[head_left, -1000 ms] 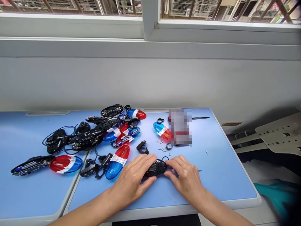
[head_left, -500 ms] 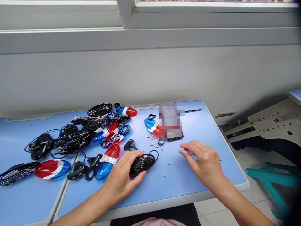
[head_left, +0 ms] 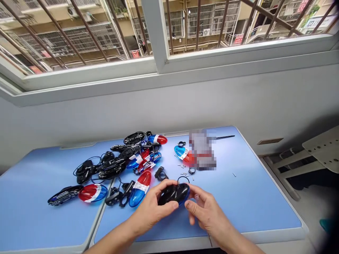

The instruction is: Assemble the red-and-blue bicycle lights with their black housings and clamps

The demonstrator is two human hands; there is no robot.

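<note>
A bike light point(head_left: 173, 194) with a glossy black oval back and a cable loop is tilted up above the table's front part. Blue shows along its lower right edge. My left hand point(head_left: 156, 206) is closed round its left end, thumb across the near side. At the other end, the fingers of my right hand point(head_left: 205, 210) touch the light. A screwdriver with a clear handle point(head_left: 196, 197) is tucked in that hand, most of it hidden by the fingers. Just beyond the light lie a black clamp ring point(head_left: 191, 170) and several small screws point(head_left: 183, 173).
Left of my hands are a red-white-blue light point(head_left: 140, 188), black brackets point(head_left: 120, 195) and a pile of cabled black units point(head_left: 112, 167). Another light point(head_left: 182, 154) lies beside a blurred-out object point(head_left: 202, 150). One screw point(head_left: 234, 174) sits to the right. A window is behind.
The bike light has been lifted off the table and tilted. My right hand has moved left to meet it. The view has tipped up, showing more of the window.
</note>
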